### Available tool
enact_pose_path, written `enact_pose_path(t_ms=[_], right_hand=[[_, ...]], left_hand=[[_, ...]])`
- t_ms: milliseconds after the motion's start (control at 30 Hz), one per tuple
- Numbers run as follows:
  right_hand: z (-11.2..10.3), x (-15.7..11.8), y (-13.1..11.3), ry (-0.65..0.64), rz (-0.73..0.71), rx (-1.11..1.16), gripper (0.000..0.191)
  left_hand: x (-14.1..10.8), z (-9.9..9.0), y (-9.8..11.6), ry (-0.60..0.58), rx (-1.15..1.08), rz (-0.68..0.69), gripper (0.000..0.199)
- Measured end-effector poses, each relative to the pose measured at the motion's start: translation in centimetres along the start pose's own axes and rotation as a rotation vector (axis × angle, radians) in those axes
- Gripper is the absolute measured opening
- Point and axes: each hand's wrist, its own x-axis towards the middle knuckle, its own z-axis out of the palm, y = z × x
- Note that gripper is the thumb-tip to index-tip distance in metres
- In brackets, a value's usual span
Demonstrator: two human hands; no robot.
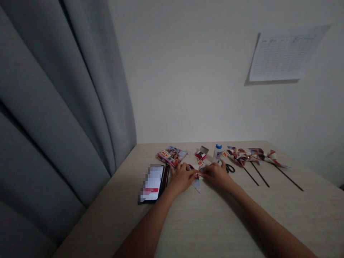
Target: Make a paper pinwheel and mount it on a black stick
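Between my two hands, low over the table, is a printed paper pinwheel (196,185) without a stick in view; one pale blue point of it sticks out toward me. My left hand (183,177) pinches its left side near the middle. From the other side my right hand (218,175) is closed on it, fingertips close to those of the left. The fingers hide much of the paper's centre. Just behind the right hand stand a glue bottle (217,152) with a blue cap and black-handled scissors (230,168), partly covered by the hand.
A phone (152,184) and dark sticks (166,175) lie left of my hands. Behind them are a stack of printed paper (172,155) and a small open red box (201,152). Several pinwheels on black sticks (264,174) lie right. A grey curtain (102,89) borders the table's left.
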Motion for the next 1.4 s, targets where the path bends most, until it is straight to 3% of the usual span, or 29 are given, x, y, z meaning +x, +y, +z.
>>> enact_pose_path(t_ms=[533, 967, 1167, 1400], right_hand=[[-0.7, -0.2, 0.2, -0.038, -0.048, -0.002, 0.023], [-0.1, 0.1, 0.8, -0.025, -0.049, 0.020, 0.023], [0.0, 0.1, 0.8, -0.029, -0.036, 0.022, 0.023], [-0.2, 0.0, 0.6, -0.032, -0.047, 0.015, 0.022]], left_hand=[[0.1, 0.4, 0.1, 0.093, 0.096, 0.058, 0.031], [0.6, 1.2, -0.4, 0.101, -0.070, -0.045, 0.025], [0.8, 1.2, -0.5, 0.165, -0.150, -0.075, 0.026], [0.6, 1.3, -0.6, 0.145, -0.102, -0.039, 0.025]])
